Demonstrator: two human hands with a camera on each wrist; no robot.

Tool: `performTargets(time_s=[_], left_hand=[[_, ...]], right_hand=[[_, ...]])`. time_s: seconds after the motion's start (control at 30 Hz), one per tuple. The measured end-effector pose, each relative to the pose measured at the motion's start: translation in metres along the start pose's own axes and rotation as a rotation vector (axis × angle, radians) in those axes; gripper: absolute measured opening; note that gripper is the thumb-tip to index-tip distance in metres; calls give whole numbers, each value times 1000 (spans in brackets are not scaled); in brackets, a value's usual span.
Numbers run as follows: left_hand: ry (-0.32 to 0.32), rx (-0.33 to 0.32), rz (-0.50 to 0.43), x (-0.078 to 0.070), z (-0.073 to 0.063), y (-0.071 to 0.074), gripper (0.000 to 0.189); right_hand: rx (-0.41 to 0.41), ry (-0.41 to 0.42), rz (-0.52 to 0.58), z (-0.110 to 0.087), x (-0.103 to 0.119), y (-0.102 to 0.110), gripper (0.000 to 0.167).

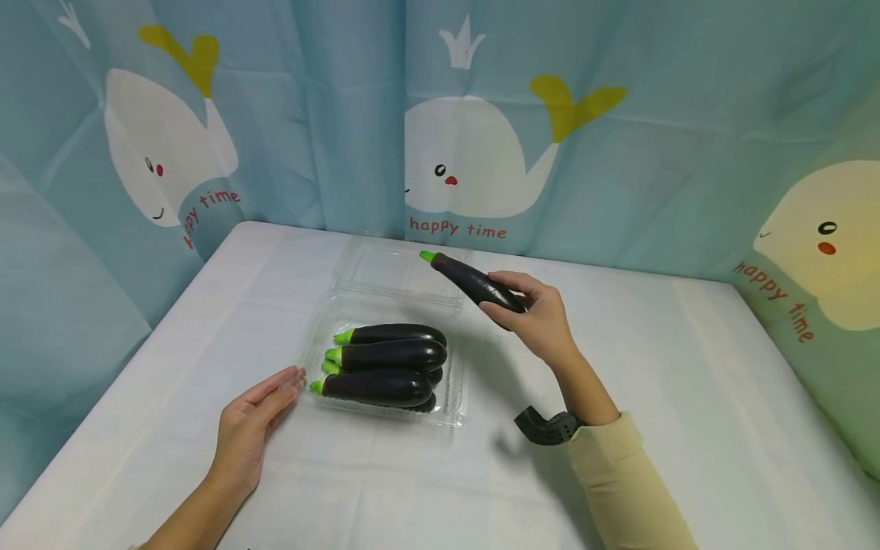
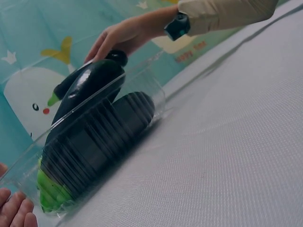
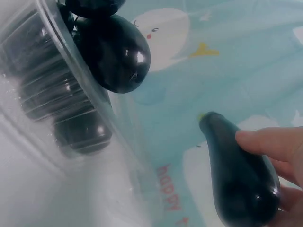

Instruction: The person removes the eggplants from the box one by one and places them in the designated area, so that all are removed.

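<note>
Eggplant [image 1: 474,283], one: raised above counter [image 1: 687,420], near open clear box [image 1: 457,382]; right hand [image 1: 539,313] grips thick end, thumb opposite fingers. Glossy skin, probably slick; likely firm, fairly light, bruisable. Best hold: thick belly, gently. Left hand [image 1: 250,428]: fingers extended, nothing held, at box's edge; contact unclear.

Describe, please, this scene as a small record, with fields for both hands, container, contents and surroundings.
Left hand: fingers extended, fingertips at left edge of clear container
Right hand: holds one eggplant in the air
Container lid: open, at the far side
Contents: several piled eggplants, green ends toward the left hand
Surface: white-covered table
Backdrop: blue curtain with white whales
</note>
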State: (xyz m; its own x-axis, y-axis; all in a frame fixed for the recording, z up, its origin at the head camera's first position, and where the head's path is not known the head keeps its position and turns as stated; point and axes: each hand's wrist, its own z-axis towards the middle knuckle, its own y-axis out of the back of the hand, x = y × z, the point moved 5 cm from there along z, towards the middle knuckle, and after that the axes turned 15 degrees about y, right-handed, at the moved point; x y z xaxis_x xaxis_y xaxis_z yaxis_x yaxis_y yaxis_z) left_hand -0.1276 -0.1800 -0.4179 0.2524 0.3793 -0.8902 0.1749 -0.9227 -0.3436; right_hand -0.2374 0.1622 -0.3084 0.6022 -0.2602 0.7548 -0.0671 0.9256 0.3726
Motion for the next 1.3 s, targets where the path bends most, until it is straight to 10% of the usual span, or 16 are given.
performTargets(time_s=[0.67,1.3], left_hand=[[13,-4,-11,0,-1,-1,35],[9,20,-27,0,-1,0,26]], right_hand=[[-291,-242,-169,-37,-11,29,41],[-133,-377,-447,-48,-36,15,38]])
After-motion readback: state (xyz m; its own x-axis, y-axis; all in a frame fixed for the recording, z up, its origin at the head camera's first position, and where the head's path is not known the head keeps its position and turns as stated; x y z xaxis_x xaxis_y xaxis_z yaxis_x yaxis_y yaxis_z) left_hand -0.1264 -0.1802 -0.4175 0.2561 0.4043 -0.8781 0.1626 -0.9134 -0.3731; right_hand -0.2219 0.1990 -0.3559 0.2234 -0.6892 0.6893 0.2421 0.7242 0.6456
